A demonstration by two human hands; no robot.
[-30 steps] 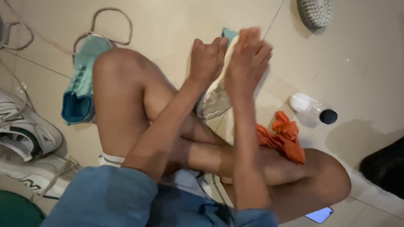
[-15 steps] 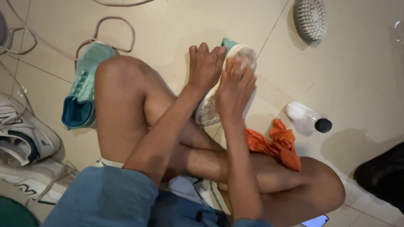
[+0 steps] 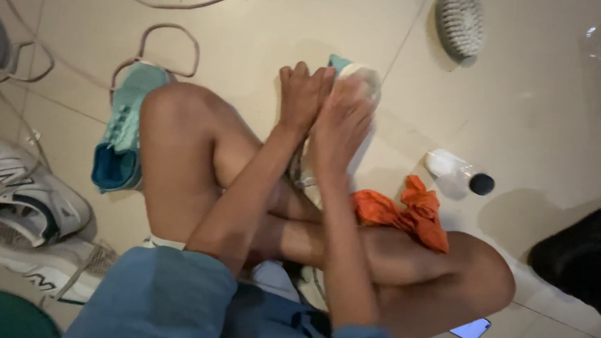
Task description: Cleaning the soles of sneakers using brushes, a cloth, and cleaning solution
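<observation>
The left hand (image 3: 304,96) grips a teal shoe (image 3: 353,75) held up on edge above the crossed legs, its fingers wrapped around the side; the right hand (image 3: 341,125) lies flat on the pale sole, fingers spread. Nearby on the floor (image 3: 271,19) — an orange cloth (image 3: 403,212), a small bottle (image 3: 458,173), a round brush (image 3: 460,21).

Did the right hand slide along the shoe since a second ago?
Yes. The right hand slid down the shoe's sole, toward the person's knees and away from the round brush on the floor.
</observation>
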